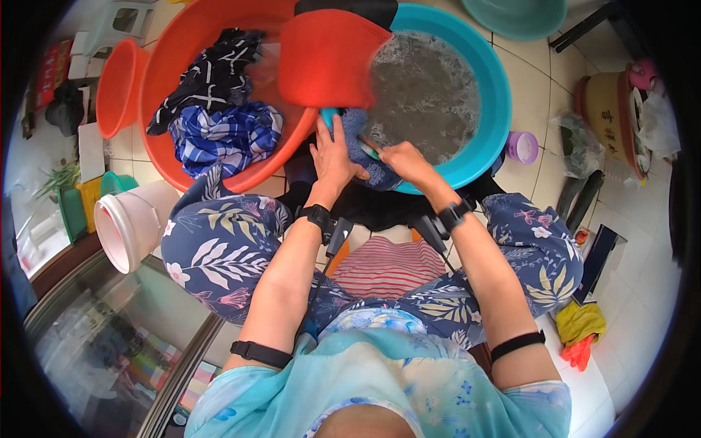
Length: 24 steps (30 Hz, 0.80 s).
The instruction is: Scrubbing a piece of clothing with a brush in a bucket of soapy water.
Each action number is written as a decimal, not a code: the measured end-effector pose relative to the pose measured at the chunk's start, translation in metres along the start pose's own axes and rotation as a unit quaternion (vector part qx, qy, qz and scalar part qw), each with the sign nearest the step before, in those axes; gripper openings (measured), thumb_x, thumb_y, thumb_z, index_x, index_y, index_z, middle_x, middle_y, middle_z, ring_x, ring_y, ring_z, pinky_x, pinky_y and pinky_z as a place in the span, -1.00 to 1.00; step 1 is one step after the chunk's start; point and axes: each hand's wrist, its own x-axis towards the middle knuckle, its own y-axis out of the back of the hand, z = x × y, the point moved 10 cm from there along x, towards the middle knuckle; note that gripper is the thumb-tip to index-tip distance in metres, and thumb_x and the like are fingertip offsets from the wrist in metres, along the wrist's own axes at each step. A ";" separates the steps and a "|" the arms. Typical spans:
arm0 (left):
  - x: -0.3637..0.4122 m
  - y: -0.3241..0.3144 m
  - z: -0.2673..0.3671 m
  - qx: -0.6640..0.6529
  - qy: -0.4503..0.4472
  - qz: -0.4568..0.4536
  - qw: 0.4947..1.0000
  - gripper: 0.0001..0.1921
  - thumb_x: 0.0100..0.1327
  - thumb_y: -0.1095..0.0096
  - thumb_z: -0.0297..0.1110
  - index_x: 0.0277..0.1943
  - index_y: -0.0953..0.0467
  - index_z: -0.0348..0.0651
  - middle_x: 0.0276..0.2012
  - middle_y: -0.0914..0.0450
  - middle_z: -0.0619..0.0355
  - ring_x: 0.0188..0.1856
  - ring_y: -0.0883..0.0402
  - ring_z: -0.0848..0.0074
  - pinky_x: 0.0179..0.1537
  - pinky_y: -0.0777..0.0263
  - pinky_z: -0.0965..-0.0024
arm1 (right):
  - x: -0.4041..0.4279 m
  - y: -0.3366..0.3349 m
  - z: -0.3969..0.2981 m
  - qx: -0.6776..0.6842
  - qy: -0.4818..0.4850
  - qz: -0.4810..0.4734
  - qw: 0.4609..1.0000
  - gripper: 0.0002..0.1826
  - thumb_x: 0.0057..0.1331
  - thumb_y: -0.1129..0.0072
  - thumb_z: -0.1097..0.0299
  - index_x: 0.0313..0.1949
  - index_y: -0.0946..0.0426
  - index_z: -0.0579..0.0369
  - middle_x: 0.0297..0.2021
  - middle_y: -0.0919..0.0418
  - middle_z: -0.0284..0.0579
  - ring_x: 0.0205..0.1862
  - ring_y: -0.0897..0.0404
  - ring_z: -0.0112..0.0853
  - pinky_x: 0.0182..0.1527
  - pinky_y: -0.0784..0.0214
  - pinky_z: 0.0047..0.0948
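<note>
My left hand [332,155] lies with fingers spread on a blue fabric item [356,123] at the near rim of a turquoise basin [495,109]. In my right hand [405,160] is a brush [369,145] with a brown back, held against the blue fabric. Grey, sudsy water [427,98] stands in the turquoise basin. An orange basin [148,93] at the left holds a blue checked cloth [224,137] and a black cloth with white lines [211,76]. A red object [331,60], partly blurred, covers the spot where both basins meet.
A white bucket [134,224] stands beside my left knee, with a smaller orange basin [118,87] beyond it. Right of the turquoise basin are a purple cup [522,148] and a large pot [605,112]. A glass-topped case [109,339] is at lower left.
</note>
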 end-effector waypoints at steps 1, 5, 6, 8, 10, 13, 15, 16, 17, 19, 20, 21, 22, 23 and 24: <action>0.004 0.001 0.003 -0.001 0.001 -0.002 1.000 0.49 -0.52 -0.79 -0.26 0.51 0.17 -0.17 0.50 0.28 -0.27 0.51 0.04 -0.04 0.37 -0.05 -0.22 | 0.010 -0.006 -0.004 -0.001 0.004 0.004 1.000 -0.60 0.28 -0.03 0.11 -0.11 -0.66 0.14 -0.15 -0.66 0.17 -0.03 -0.62 0.02 0.00 -0.40 -0.16; 0.001 0.001 -0.001 0.010 0.010 -0.012 1.000 0.50 -0.52 -0.79 -0.22 0.51 0.17 -0.17 0.50 0.28 -0.28 0.51 0.06 -0.03 0.35 -0.05 -0.27 | 0.006 0.003 0.002 -0.097 -0.135 0.088 0.982 -0.53 0.29 0.01 0.04 0.11 -0.59 -0.11 0.04 -0.59 0.12 0.18 -0.48 0.05 0.22 -0.32 -0.12; 0.001 0.003 0.000 0.025 0.008 -0.003 1.000 0.50 -0.52 -0.79 -0.22 0.52 0.18 -0.17 0.51 0.31 -0.26 0.52 0.10 -0.05 0.33 -0.05 -0.31 | 0.001 0.012 0.004 -0.098 -0.127 0.108 0.981 -0.53 0.29 0.00 0.03 0.12 -0.58 -0.12 0.04 -0.59 0.11 0.16 -0.50 0.04 0.21 -0.33 -0.12; -0.002 0.006 0.000 0.039 0.009 0.005 0.999 0.51 -0.53 -0.79 -0.21 0.52 0.19 -0.17 0.52 0.34 -0.24 0.53 0.13 -0.07 0.32 -0.05 -0.35 | -0.022 0.037 0.002 -0.105 -0.103 0.158 0.976 -0.59 0.35 0.03 0.01 0.07 -0.59 -0.15 0.03 -0.61 0.05 0.11 -0.56 0.00 0.15 -0.38 -0.08; -0.006 0.005 0.010 0.057 0.013 -0.030 0.998 0.52 -0.54 -0.79 -0.18 0.52 0.19 -0.16 0.53 0.35 -0.16 0.53 0.18 -0.08 0.29 -0.04 -0.41 | -0.031 0.071 0.031 -0.099 -0.059 0.228 0.967 -0.57 0.35 0.02 0.00 0.05 -0.58 -0.07 -0.03 -0.63 0.10 0.06 -0.56 0.06 0.08 -0.40 -0.03; -0.007 0.002 0.011 0.049 -0.013 -0.016 0.999 0.54 -0.56 -0.80 -0.16 0.52 0.19 -0.15 0.54 0.38 -0.11 0.54 0.21 -0.07 0.28 -0.05 -0.43 | -0.033 0.092 0.073 -0.089 -0.131 0.208 0.965 -0.61 0.34 0.01 0.09 -0.02 -0.62 0.02 -0.14 -0.65 0.14 -0.01 -0.58 0.08 0.02 -0.42 -0.07; -0.007 -0.001 0.012 0.055 -0.015 -0.016 0.998 0.54 -0.56 -0.80 -0.18 0.52 0.19 -0.15 0.54 0.39 -0.11 0.54 0.23 -0.07 0.28 -0.08 -0.39 | -0.033 0.079 0.074 -0.048 -0.094 0.160 0.981 -0.59 0.33 -0.05 0.11 -0.01 -0.62 0.11 -0.14 -0.67 0.14 -0.04 -0.61 -0.03 0.02 -0.41 -0.18; -0.006 -0.003 0.012 0.050 -0.010 -0.020 0.999 0.54 -0.56 -0.80 -0.19 0.52 0.19 -0.15 0.54 0.40 -0.12 0.54 0.25 -0.07 0.29 -0.09 -0.36 | -0.034 0.064 0.068 -0.007 -0.057 0.108 0.993 -0.57 0.32 -0.10 0.13 0.00 -0.62 0.20 -0.14 -0.68 0.14 -0.07 -0.65 -0.14 0.03 -0.40 -0.28; -0.005 -0.004 0.011 0.044 -0.005 -0.023 0.999 0.54 -0.56 -0.80 -0.20 0.52 0.20 -0.15 0.54 0.40 -0.12 0.54 0.26 -0.08 0.30 -0.11 -0.34 | -0.039 0.059 0.066 -0.006 -0.057 0.105 0.993 -0.57 0.32 -0.10 0.13 0.00 -0.62 0.20 -0.14 -0.68 0.14 -0.07 -0.65 -0.14 0.03 -0.40 -0.28; -0.007 -0.002 0.007 0.041 -0.001 -0.019 0.999 0.53 -0.56 -0.80 -0.21 0.52 0.19 -0.15 0.54 0.39 -0.12 0.54 0.26 -0.08 0.30 -0.11 -0.32 | -0.059 0.050 0.029 0.010 0.011 0.068 0.998 -0.63 0.26 -0.09 0.11 -0.14 -0.66 0.12 -0.26 -0.66 0.14 -0.13 -0.62 -0.02 -0.08 -0.40 -0.24; -0.008 -0.001 0.006 0.036 0.002 -0.012 0.999 0.53 -0.56 -0.80 -0.22 0.52 0.19 -0.15 0.54 0.38 -0.13 0.54 0.26 -0.08 0.31 -0.12 -0.29 | -0.066 0.044 0.028 0.006 0.010 0.048 0.999 -0.63 0.26 -0.10 0.10 -0.13 -0.64 0.11 -0.30 -0.64 0.18 -0.21 -0.61 -0.07 -0.12 -0.39 -0.24; -0.008 -0.002 0.006 0.036 0.002 -0.014 0.999 0.53 -0.56 -0.80 -0.22 0.52 0.19 -0.15 0.54 0.38 -0.13 0.54 0.26 -0.08 0.31 -0.12 -0.29 | -0.068 0.044 0.028 0.006 0.009 0.047 0.999 -0.63 0.26 -0.10 0.10 -0.13 -0.64 0.11 -0.30 -0.64 0.18 -0.21 -0.61 -0.07 -0.12 -0.39 -0.24; -0.008 -0.001 0.006 0.033 0.001 -0.011 0.999 0.52 -0.55 -0.80 -0.22 0.52 0.19 -0.15 0.54 0.38 -0.13 0.54 0.26 -0.08 0.31 -0.12 -0.29 | -0.069 0.043 0.028 0.010 0.002 0.045 0.999 -0.62 0.25 -0.11 0.11 -0.14 -0.64 0.15 -0.30 -0.64 0.19 -0.22 -0.61 -0.05 -0.11 -0.40 -0.24; -0.009 -0.001 0.006 0.029 0.000 -0.008 1.000 0.52 -0.55 -0.80 -0.22 0.52 0.18 -0.16 0.53 0.37 -0.13 0.54 0.26 -0.08 0.32 -0.12 -0.28 | -0.069 0.041 0.028 0.013 -0.005 0.043 0.999 -0.61 0.24 -0.12 0.11 -0.15 -0.64 0.18 -0.30 -0.65 0.19 -0.22 -0.60 -0.03 -0.10 -0.40 -0.25; -0.008 -0.001 0.008 0.028 -0.001 -0.009 1.000 0.52 -0.55 -0.80 -0.22 0.52 0.18 -0.16 0.53 0.37 -0.13 0.54 0.26 -0.08 0.32 -0.12 -0.28 | -0.062 0.044 0.024 0.013 -0.006 0.044 0.999 -0.61 0.24 -0.12 0.11 -0.15 -0.64 0.18 -0.30 -0.65 0.19 -0.22 -0.60 -0.03 -0.10 -0.40 -0.25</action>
